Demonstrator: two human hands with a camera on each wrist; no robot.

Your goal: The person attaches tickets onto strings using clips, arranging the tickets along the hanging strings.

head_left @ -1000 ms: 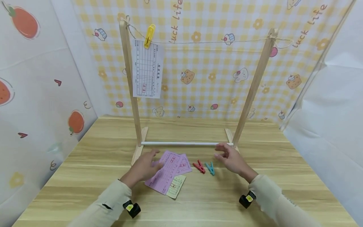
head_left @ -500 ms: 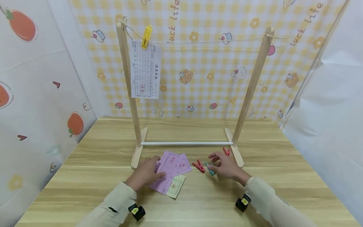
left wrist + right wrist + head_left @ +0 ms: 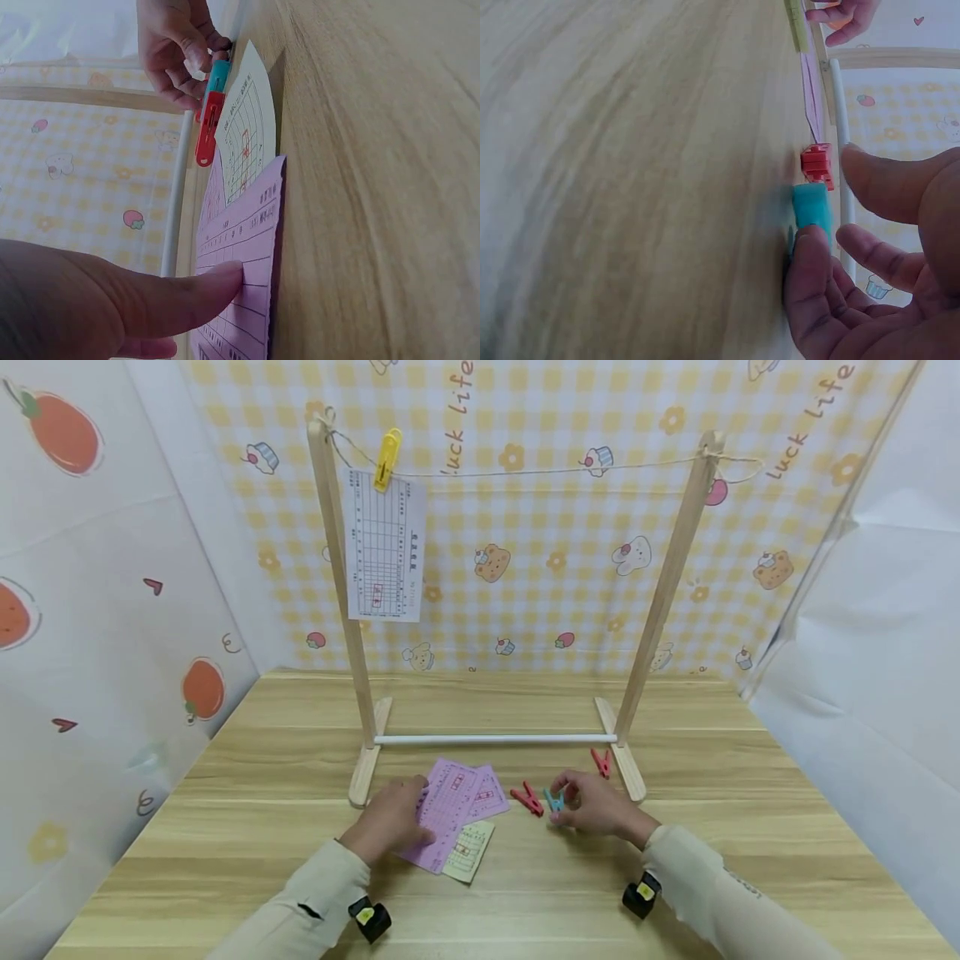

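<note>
Work is looking one slip in, by our judgement. The white slip [image 3: 385, 552] is hanging from the string [image 3: 525, 473] near the left post of the stand [image 3: 663, 585], and the yellow clip [image 3: 387, 460] is holding it there, so that part is looking done. Three slips are lying on the table [image 3: 517, 922] in front of the stand, seemingly left to do: the large purple slip [image 3: 447, 814] is overlapping the small purple slip [image 3: 489, 797] and the green slip [image 3: 470, 853]. Three clips are waiting too: a red clip [image 3: 528, 799] is lying just beside the teal clip [image 3: 553, 800], and another red clip [image 3: 602, 762] is lying beside the stand's right foot.

Our left hand [image 3: 386, 817] is covering the left edge of the large purple slip, its thumb stretching out and resting on the paper, with no grasp showing. Our right hand [image 3: 600, 806] is bending its fingers about the teal clip, a fingertip touching its end; the right wrist view is showing the thumb apart, so we are not able to tell whether it is gripping. None of these three clips is holding paper.
</note>
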